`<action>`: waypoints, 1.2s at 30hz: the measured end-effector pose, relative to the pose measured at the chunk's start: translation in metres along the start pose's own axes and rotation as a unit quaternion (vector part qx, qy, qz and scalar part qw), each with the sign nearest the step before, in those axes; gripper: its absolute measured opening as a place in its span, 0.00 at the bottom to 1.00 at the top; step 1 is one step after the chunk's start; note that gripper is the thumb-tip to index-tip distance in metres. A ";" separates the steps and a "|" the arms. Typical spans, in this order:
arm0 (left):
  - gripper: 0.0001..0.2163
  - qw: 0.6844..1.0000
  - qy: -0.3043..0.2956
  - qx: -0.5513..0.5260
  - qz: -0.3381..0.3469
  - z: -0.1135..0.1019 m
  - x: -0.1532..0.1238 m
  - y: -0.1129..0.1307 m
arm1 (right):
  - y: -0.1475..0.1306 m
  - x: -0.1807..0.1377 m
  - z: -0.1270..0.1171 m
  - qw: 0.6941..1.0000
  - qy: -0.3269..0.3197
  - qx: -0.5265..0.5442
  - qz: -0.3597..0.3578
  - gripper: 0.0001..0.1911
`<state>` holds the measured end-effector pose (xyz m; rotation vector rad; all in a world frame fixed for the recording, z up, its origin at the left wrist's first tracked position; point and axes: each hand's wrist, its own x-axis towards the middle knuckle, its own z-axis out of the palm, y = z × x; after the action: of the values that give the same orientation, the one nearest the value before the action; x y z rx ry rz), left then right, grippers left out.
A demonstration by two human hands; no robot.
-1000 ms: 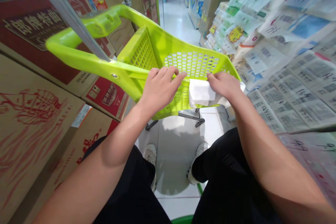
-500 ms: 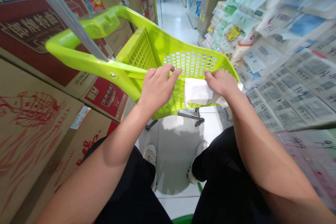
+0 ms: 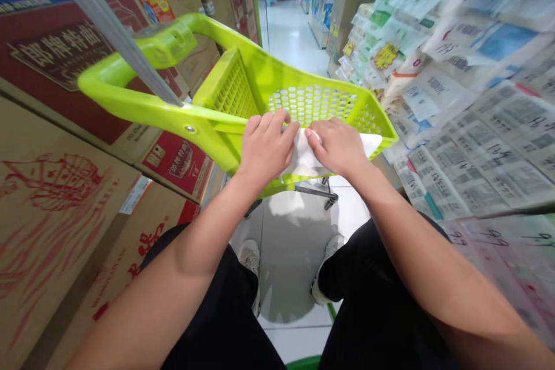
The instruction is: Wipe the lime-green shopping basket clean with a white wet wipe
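A lime-green shopping cart stands sideways before me, its handle to the left. My left hand grips the near side rim, fingers curled over the top edge. Close beside it on the right, my right hand presses a white cloth over the same rim, thumb toward the left hand. The cloth drapes down the outer side and sticks out to the right of the hand; whether it is fabric or paper I cannot tell. My fingertips on the inner side are partly hidden.
Stacked cardboard cartons wall the left side. Hanging packets with price marks crowd the right. A grey pole crosses in front of the cart's handle. My shoes rest on the tiled floor, with a green edge at the bottom.
My right hand has slid left along the rim with the white cloth, coming close to my left hand. The left hand and cart have barely moved.
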<state>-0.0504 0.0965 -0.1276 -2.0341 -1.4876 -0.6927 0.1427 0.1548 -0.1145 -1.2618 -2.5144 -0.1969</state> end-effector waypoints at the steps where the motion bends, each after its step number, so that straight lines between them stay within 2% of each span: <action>1: 0.14 1.000 -0.002 0.002 0.007 0.000 -0.001 -0.003 | 0.010 0.000 -0.002 0.999 -0.018 -0.003 0.028 0.33; 4: 0.17 0.999 -0.014 -0.004 0.033 -0.001 -0.005 -0.010 | 0.039 -0.002 -0.005 0.990 -0.059 -0.026 0.128 0.34; 7: 0.18 0.998 -0.014 -0.036 0.056 -0.007 -0.010 -0.020 | 0.055 -0.004 -0.005 0.983 -0.068 -0.043 0.165 0.32; 12: 0.15 0.994 0.096 0.017 -0.055 -0.023 -0.017 -0.042 | 0.065 -0.005 -0.002 0.981 -0.045 -0.040 0.187 0.29; 16: 0.14 0.994 0.074 0.044 -0.063 -0.025 -0.015 -0.048 | 0.064 -0.005 0.000 0.980 -0.025 -0.037 0.195 0.27; 19: 0.15 0.996 0.054 0.016 -0.067 -0.022 -0.011 -0.040 | 0.044 -0.002 0.002 0.986 0.002 -0.036 0.163 0.31; 24: 0.21 0.994 0.045 -0.007 -0.095 -0.025 -0.003 -0.021 | -0.023 0.012 0.003 0.998 0.040 0.029 0.038 0.31; 26: 0.25 0.993 0.054 -0.016 -0.103 -0.027 -0.002 -0.017 | -0.044 0.018 0.003 0.997 0.057 0.048 0.020 0.30; 28: 0.27 0.992 0.055 -0.036 -0.104 -0.028 -0.002 -0.017 | -0.054 0.022 0.001 0.997 0.059 0.057 0.011 0.30; 30: 0.27 0.993 0.041 -0.044 -0.099 -0.028 -0.004 -0.022 | -0.048 0.023 0.001 0.997 0.049 0.059 0.001 0.31; 32: 0.27 0.994 0.034 -0.036 -0.095 -0.027 -0.006 -0.028 | -0.030 0.021 0.002 0.998 0.036 0.048 0.008 0.33; 36: 0.29 0.997 0.047 -0.001 -0.065 -0.026 -0.009 -0.034 | 0.013 0.012 0.006 0.992 0.024 -0.005 0.121 0.37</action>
<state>-0.0885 0.0815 -0.1112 -1.8914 -1.5762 -0.8289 0.1453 0.1730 -0.1163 -1.5320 -2.2986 -0.1807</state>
